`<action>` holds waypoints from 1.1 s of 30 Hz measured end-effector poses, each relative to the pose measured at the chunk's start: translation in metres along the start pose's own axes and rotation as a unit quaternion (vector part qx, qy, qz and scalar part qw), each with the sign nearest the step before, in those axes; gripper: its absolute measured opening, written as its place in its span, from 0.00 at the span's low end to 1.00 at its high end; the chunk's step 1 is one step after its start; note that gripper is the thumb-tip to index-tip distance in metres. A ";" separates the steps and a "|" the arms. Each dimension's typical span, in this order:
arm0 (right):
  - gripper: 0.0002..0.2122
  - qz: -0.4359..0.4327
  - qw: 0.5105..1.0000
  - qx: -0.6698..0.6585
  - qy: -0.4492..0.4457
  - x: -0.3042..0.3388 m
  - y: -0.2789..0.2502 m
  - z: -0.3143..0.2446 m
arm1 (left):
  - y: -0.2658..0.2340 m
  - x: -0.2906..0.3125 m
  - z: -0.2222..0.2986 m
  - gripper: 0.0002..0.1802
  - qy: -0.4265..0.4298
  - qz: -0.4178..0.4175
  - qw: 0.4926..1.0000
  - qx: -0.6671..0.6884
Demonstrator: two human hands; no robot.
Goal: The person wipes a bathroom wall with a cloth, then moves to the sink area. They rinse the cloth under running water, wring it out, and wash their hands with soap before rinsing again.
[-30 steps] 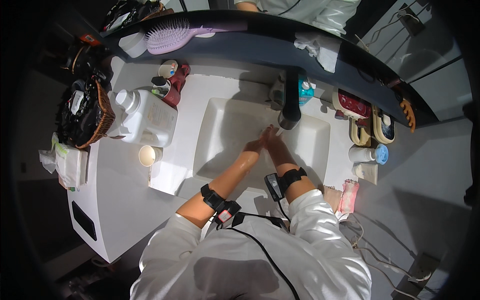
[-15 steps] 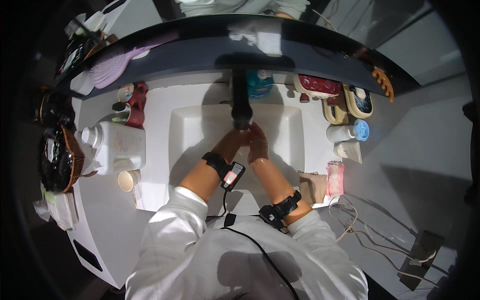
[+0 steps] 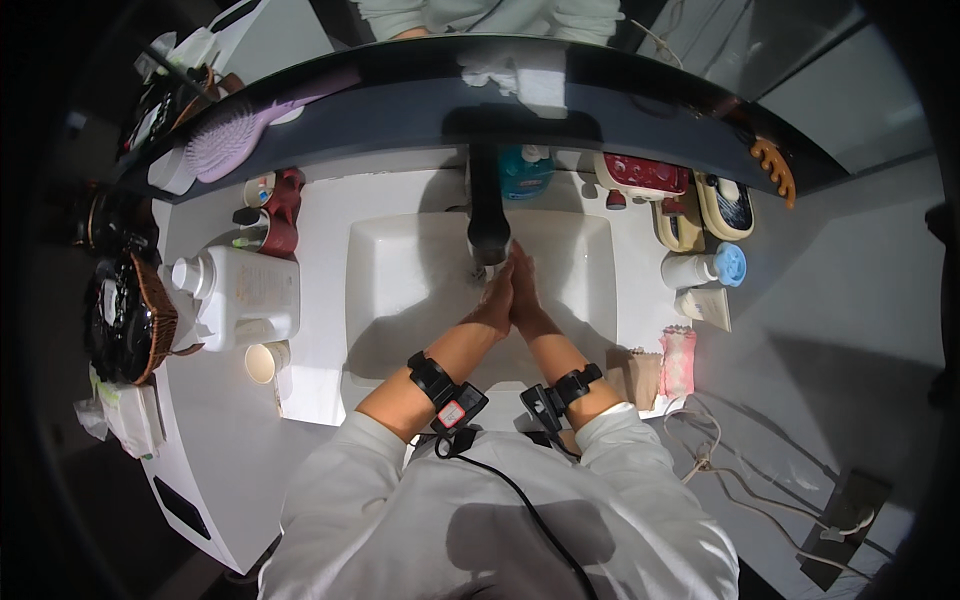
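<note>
Below the frame's centre, straps (image 3: 432,378) are worn on both forearms (image 3: 392,402). Farther up, over the basin (image 3: 372,265), the left hand (image 3: 496,299) and right hand (image 3: 525,285) are laid together, fingers extended, nothing visibly grasped, just beside the tap (image 3: 488,215). Washing is judged under way, withdrawal not yet made. Beyond, a teal bottle (image 3: 526,177) is seen.

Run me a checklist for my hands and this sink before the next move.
1. Left hand and right hand together, fingers extended: ok.
2. Hands close to the faucet spout: ok.
3. Nothing between the palms: cannot tell, their inner sides are hidden.
4. Left sleeve and right sleeve back from the basin: ok, both end above the forearm straps.
5. Teal bottle out of the hands' way: ok, it stands behind the basin.
</note>
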State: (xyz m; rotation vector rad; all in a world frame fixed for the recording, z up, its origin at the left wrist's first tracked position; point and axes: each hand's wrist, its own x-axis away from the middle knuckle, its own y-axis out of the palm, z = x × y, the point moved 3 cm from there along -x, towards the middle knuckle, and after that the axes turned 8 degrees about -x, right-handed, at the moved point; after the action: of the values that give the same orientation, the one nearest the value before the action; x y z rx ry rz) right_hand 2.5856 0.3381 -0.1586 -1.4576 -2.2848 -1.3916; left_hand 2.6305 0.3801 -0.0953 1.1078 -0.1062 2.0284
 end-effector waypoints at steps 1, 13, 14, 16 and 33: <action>0.18 -0.004 1.000 -0.007 0.010 -0.010 -0.010 0.014 | -0.003 0.003 0.002 0.26 -0.027 -0.037 0.996 0.079; 0.20 -0.188 0.309 0.918 -0.161 -0.006 0.032 0.055 | -0.026 0.008 0.008 0.29 -0.078 -0.095 0.961 0.249; 0.21 -0.171 0.199 0.947 -0.185 -0.004 0.040 0.053 | -0.029 0.008 0.007 0.29 -0.075 -0.061 0.971 0.217; 0.21 -0.016 0.142 0.987 -0.074 -0.005 0.041 0.046 | -0.024 0.009 0.002 0.30 -0.034 0.015 0.994 0.102; 0.12 0.087 0.988 0.130 -0.016 0.074 0.096 0.026 | -0.073 0.003 0.016 0.13 -0.019 -0.179 0.930 0.321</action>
State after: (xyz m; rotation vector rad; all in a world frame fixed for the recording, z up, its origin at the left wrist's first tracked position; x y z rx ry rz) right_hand 2.6283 0.4195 -0.0745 -1.5574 -2.1953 -0.9894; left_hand 2.6902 0.4243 -0.1043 1.4320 0.7400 1.7374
